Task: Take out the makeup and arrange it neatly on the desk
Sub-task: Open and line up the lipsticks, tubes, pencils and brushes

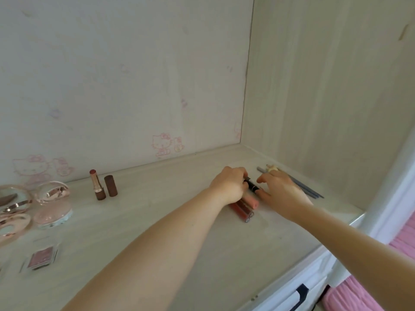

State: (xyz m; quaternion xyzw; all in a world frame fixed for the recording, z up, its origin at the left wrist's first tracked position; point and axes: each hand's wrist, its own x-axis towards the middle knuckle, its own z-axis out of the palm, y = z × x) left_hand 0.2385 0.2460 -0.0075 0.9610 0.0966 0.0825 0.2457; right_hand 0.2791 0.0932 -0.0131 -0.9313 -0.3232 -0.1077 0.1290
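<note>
On the pale wooden desk, my left hand has its fingers curled round the far end of a dark tube. My right hand lies beside that tube with its fingers spread and relaxed, fingertips close to it. Just in front of my hands lie a pink tube and two reddish lip gloss tubes, side by side. Behind my right hand lie several grey-blue pencils. An uncapped lipstick stands upright at the back left, its brown cap beside it.
At the left edge sit open pink compacts and a small clear blush case. A wall with cartoon cat stickers backs the desk; a side panel closes it on the right. A white drawer front and pink fabric lie lower right.
</note>
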